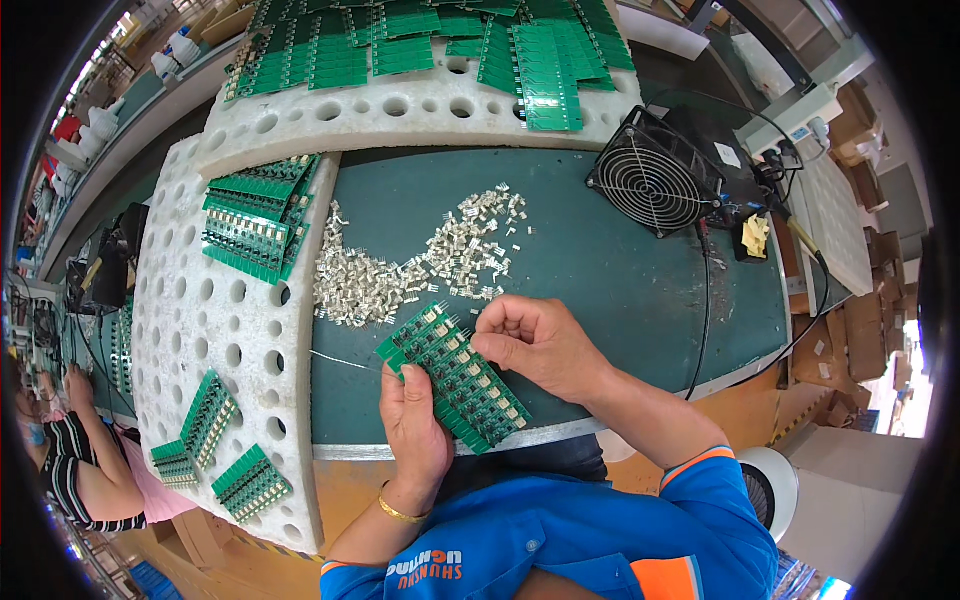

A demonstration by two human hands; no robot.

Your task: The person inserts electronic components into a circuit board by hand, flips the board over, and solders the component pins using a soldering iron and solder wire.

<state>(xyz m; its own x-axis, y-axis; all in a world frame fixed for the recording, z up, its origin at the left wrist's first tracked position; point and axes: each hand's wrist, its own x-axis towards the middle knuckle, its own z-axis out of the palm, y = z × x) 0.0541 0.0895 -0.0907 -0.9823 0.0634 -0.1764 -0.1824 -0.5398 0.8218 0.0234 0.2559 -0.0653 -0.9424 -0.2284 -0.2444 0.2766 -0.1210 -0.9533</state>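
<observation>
My left hand (pixel 416 430) grips a green circuit board panel (pixel 462 385) by its left side, thumb on top. Rows of small white connectors and dark parts run along the panel, and thin pins stick up at its far end. My right hand (pixel 540 348) is closed in a pinch at the panel's upper right edge; whatever its fingertips hold is hidden or too small to name. Just beyond both hands, a loose heap of small white connectors with metal pins (pixel 365 288) spreads over the dark green work mat (pixel 560 240).
White foam boards with holes (pixel 185 330) lie left and far. They bear several green circuit boards (pixel 335 50) at the back and a smaller stack (pixel 255 225). A black fan (pixel 655 180) and a soldering iron (pixel 803 238) stand right. Another person (pixel 95 450) works at far left.
</observation>
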